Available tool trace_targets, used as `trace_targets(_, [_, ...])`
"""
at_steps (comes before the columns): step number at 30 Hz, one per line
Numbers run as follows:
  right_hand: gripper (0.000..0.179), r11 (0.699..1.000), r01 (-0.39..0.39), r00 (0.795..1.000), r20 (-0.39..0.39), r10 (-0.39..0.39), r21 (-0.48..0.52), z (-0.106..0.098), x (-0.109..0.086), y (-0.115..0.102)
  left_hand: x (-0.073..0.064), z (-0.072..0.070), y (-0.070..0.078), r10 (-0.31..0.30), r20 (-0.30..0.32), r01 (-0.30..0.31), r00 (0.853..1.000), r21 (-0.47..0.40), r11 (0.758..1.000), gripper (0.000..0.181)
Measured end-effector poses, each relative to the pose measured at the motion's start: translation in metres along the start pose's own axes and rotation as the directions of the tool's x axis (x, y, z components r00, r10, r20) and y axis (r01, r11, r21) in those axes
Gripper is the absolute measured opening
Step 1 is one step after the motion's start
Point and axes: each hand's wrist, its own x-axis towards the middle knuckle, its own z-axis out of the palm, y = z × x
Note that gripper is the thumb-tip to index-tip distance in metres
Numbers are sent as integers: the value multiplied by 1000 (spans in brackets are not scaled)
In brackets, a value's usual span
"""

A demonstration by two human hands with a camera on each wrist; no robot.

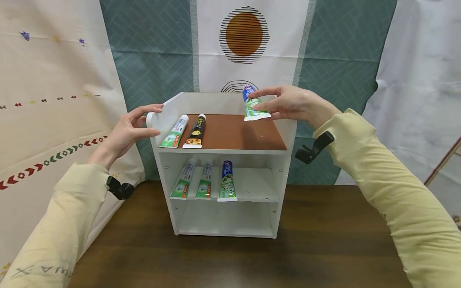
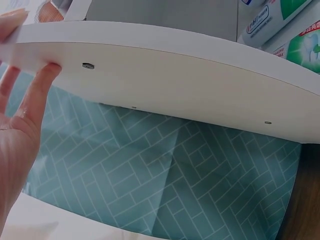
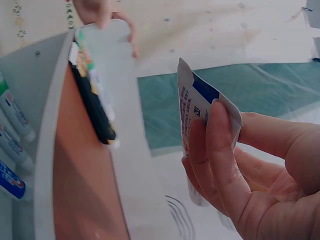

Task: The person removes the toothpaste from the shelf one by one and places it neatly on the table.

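My right hand [image 1: 291, 103] pinches a blue-and-green toothpaste tube [image 1: 255, 108] above the right part of the shelf's brown top [image 1: 230, 130]. In the right wrist view, the fingers and thumb hold the tube [image 3: 186, 100] by its sides, its flat end up. The left hand [image 1: 126, 130] holds the left side panel of the small white shelf unit [image 1: 167, 116]; in the left wrist view its fingertips touch the panel's outer face [image 2: 165, 75]. On the top lie a white-and-green toothpaste tube [image 1: 175, 131] and a black toothpaste tube [image 1: 195, 131], side by side.
On the middle shelf lie two white-and-green tubes [image 1: 183, 180] and a blue-and-green tube [image 1: 227, 182]. Below is a bottom compartment [image 1: 225, 220]. The unit stands on a dark wooden table [image 1: 230, 260], with patterned cloths [image 1: 151, 52] hanging behind and a pale cloth at the left.
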Motion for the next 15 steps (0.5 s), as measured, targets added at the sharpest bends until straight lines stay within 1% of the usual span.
trace_targets(5, [55,998,1,998,-60,3,61,-19,-18,-4,0,1,-1,0,-5,0,1000,-6,1000,48])
trace_targets(8, [56,997,2,996,-89,5,72,-30,-29,-5,0,2,-1,2,-7,-2,1000,-3,1000,47])
trace_targets(12, [55,997,-3,995,-95,11,81,-42,-40,-3,0,2,-1,14,-11,-14,1000,3,1000,47])
trace_targets(15, [51,996,-5,995,-100,14,90,-51,-48,3,-1,3,-2,24,-9,-24,1000,3,1000,46])
